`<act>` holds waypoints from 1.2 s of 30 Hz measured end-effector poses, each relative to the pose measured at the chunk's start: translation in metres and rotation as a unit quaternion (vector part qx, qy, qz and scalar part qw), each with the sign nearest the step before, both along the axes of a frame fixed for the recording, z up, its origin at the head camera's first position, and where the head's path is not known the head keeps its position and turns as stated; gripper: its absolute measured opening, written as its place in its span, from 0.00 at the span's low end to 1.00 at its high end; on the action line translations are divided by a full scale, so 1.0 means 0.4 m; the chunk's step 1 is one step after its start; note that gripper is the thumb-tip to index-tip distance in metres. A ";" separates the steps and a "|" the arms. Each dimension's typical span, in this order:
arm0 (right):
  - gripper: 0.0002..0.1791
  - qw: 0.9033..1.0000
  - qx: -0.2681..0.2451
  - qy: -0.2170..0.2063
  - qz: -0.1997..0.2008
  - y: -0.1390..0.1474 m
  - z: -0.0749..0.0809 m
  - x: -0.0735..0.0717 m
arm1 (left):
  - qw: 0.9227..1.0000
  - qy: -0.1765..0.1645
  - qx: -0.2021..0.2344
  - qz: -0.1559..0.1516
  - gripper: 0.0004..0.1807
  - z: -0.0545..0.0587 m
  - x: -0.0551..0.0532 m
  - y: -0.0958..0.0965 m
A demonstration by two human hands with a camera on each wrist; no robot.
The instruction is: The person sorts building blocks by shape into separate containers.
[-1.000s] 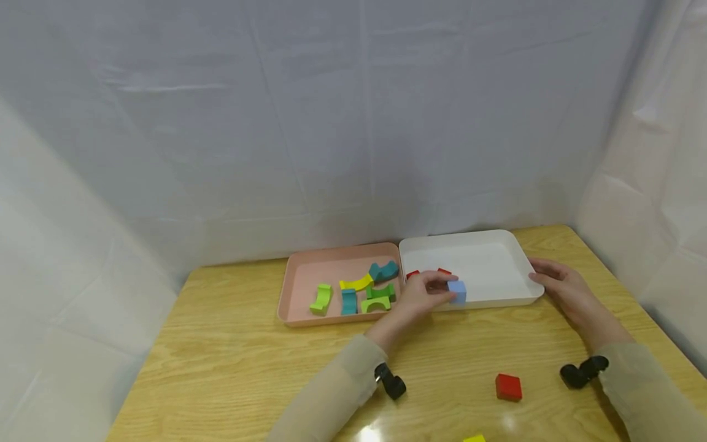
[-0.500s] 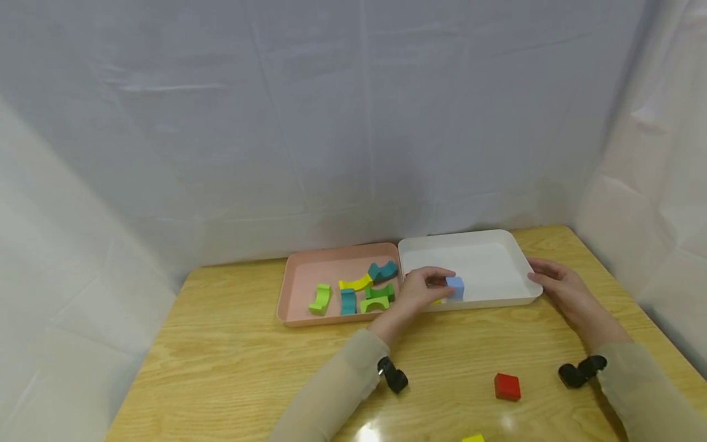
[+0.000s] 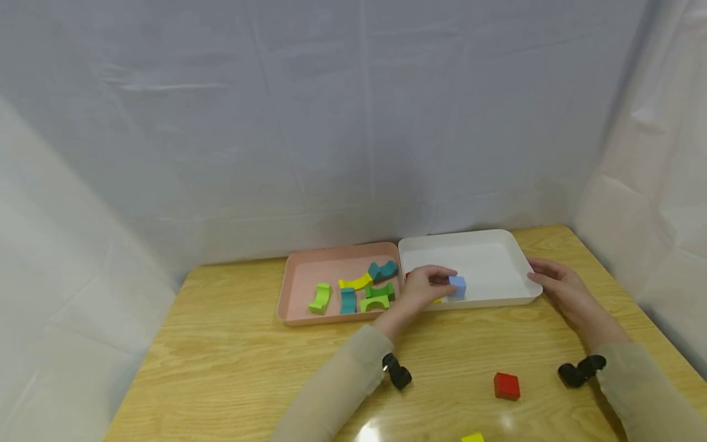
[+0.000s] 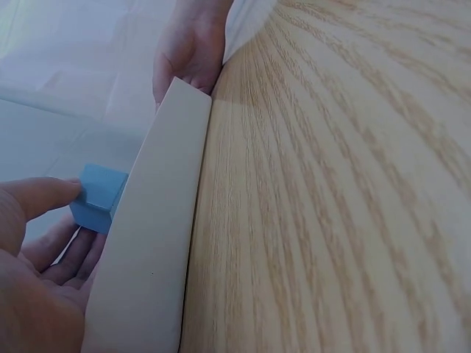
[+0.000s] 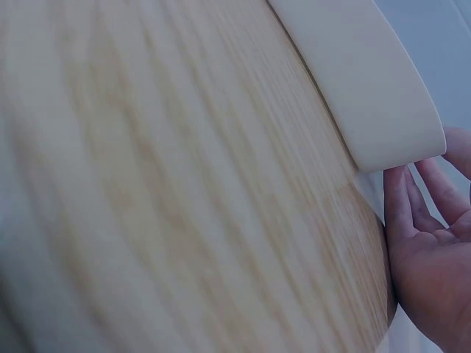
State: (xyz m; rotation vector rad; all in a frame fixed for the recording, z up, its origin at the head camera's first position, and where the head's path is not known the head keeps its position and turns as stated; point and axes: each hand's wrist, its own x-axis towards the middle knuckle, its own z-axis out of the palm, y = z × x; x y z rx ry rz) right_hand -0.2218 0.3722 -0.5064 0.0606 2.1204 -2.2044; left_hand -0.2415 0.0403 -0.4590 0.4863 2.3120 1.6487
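Observation:
In the head view my left hand (image 3: 422,288) pinches a light blue block (image 3: 456,287) between thumb and fingers, low over the front left part of the white tray (image 3: 491,270). The left wrist view has the thumb on one side of the blue block (image 4: 99,197), fingers beneath, just behind the tray's front wall (image 4: 154,228). A bit of a yellow block (image 3: 437,301) and a red block (image 3: 407,275) peek out around this hand, mostly hidden. My right hand (image 3: 569,293) rests its extended fingers against the tray's right end, as the right wrist view confirms (image 5: 434,243).
Left of the white tray, touching it, stands a pink tray (image 3: 309,264) with several curved green, teal and yellow blocks. On the wooden table (image 3: 232,356) nearer the person lie a red block (image 3: 506,386) and a yellow block (image 3: 473,438). Pale cloth (image 3: 353,123) hangs behind.
My left hand has risen slightly with the blue block still in its pinch, uncovering a bit of yellow block and covering one red piece. The right hand stays at the tray's end.

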 end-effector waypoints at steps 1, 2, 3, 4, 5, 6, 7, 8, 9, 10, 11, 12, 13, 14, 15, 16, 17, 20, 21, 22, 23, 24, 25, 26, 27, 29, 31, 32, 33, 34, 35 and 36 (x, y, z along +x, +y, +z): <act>0.15 1.000 0.004 0.001 0.001 0.001 0.000 -0.001 | 1.000 -0.001 0.002 -0.001 0.15 -0.002 -0.001 0.001; 0.16 1.000 0.008 0.003 0.003 0.002 0.000 -0.001 | 1.000 -0.001 0.002 -0.003 0.15 -0.003 -0.001 0.002; 0.16 1.000 0.008 0.003 0.003 0.002 0.000 -0.002 | 1.000 0.000 0.002 -0.005 0.16 -0.004 -0.002 0.002; 0.16 1.000 0.007 0.003 0.003 0.002 -0.001 -0.002 | 1.000 0.000 0.002 -0.007 0.16 -0.004 -0.002 0.002; 0.16 1.000 0.004 0.004 0.003 0.002 -0.001 -0.002 | 1.000 -0.001 0.001 -0.009 0.16 -0.004 -0.002 0.003; 0.16 1.000 0.003 0.005 0.004 0.002 -0.001 -0.001 | 1.000 -0.001 0.000 -0.010 0.16 -0.004 -0.001 0.003; 0.16 1.000 0.004 0.005 0.004 0.002 -0.002 -0.001 | 1.000 -0.002 0.000 -0.010 0.16 -0.004 -0.001 0.003; 0.16 1.000 -0.002 0.005 0.003 0.002 -0.002 0.000 | 1.000 -0.003 -0.001 -0.011 0.16 -0.003 -0.001 0.004; 0.16 1.000 -0.008 0.004 0.002 0.002 -0.002 0.000 | 1.000 -0.004 0.000 -0.012 0.16 -0.002 0.000 0.003; 0.17 1.000 -0.011 0.004 0.002 0.002 -0.002 0.000 | 1.000 -0.004 0.000 -0.013 0.16 -0.001 0.001 0.003; 0.17 1.000 -0.009 0.004 0.001 0.002 -0.003 0.000 | 1.000 -0.004 0.002 -0.014 0.16 -0.001 0.001 0.003; 0.16 1.000 -0.007 0.004 0.002 0.002 -0.003 0.000 | 1.000 -0.003 0.003 -0.014 0.16 0.000 0.001 0.003; 0.16 1.000 -0.003 0.003 0.002 0.002 -0.003 0.000 | 1.000 -0.003 0.005 -0.015 0.16 0.000 0.002 0.002; 0.16 1.000 0.002 0.003 0.002 0.002 -0.002 -0.001 | 1.000 -0.003 0.008 -0.016 0.16 0.000 0.002 0.002; 0.16 1.000 0.004 0.002 0.001 0.002 -0.002 -0.001 | 1.000 -0.002 0.010 -0.016 0.16 -0.001 0.002 0.002; 0.16 1.000 0.008 0.002 0.001 0.002 -0.002 -0.002 | 1.000 0.000 0.011 -0.017 0.15 -0.002 0.001 0.002; 0.16 1.000 0.011 0.001 0.001 0.002 -0.002 -0.002 | 1.000 0.000 0.011 -0.017 0.15 -0.003 0.000 0.002; 0.15 1.000 0.016 0.003 0.002 0.002 -0.001 -0.003 | 1.000 0.003 0.010 -0.017 0.15 -0.006 -0.002 0.002; 0.15 1.000 0.015 0.005 0.002 0.002 -0.001 -0.003 | 1.000 0.003 0.009 -0.017 0.15 -0.006 -0.002 0.003; 0.15 1.000 0.016 0.006 0.003 0.002 -0.001 -0.003 | 1.000 0.003 0.009 -0.017 0.16 -0.007 -0.003 0.003; 0.15 1.000 0.018 0.007 0.003 0.003 -0.001 -0.003 | 1.000 0.004 0.009 -0.016 0.16 -0.006 -0.002 0.003; 0.15 1.000 0.021 0.008 0.005 0.003 -0.001 -0.002 | 1.000 0.004 0.010 -0.016 0.16 -0.006 -0.002 0.002; 0.15 1.000 0.019 0.007 0.003 0.002 -0.001 -0.002 | 1.000 0.005 0.011 -0.016 0.16 -0.006 -0.002 0.002; 0.15 1.000 0.020 0.008 0.003 0.002 -0.001 -0.001 | 1.000 0.005 0.012 -0.016 0.16 -0.006 -0.002 0.002; 0.15 1.000 0.022 0.009 0.003 0.002 -0.002 -0.001 | 1.000 0.005 0.014 -0.017 0.16 -0.005 -0.002 0.001; 0.15 1.000 0.020 0.009 0.002 0.002 -0.002 0.000 | 1.000 0.008 0.018 -0.020 0.16 -0.005 -0.001 0.000; 0.15 1.000 0.017 0.008 0.002 0.002 -0.002 0.001 | 0.999 0.009 0.023 -0.023 0.16 -0.005 -0.001 -0.001; 0.15 1.000 0.017 0.008 0.003 0.002 -0.002 0.001 | 0.999 0.010 0.024 -0.025 0.16 -0.006 -0.001 -0.002; 0.15 1.000 0.016 0.007 0.003 0.002 -0.002 0.001 | 0.999 0.010 0.026 -0.026 0.16 -0.006 -0.001 -0.002; 0.15 1.000 0.014 0.006 0.003 0.002 -0.002 0.001 | 0.999 0.011 0.027 -0.026 0.16 -0.007 0.000 -0.002; 0.15 1.000 0.014 0.006 0.003 0.002 -0.001 0.001 | 0.999 0.011 0.028 -0.026 0.16 -0.007 0.000 -0.002; 0.15 1.000 0.013 0.005 0.003 0.002 0.000 0.001 | 0.999 0.012 0.028 -0.025 0.16 -0.008 0.000 -0.002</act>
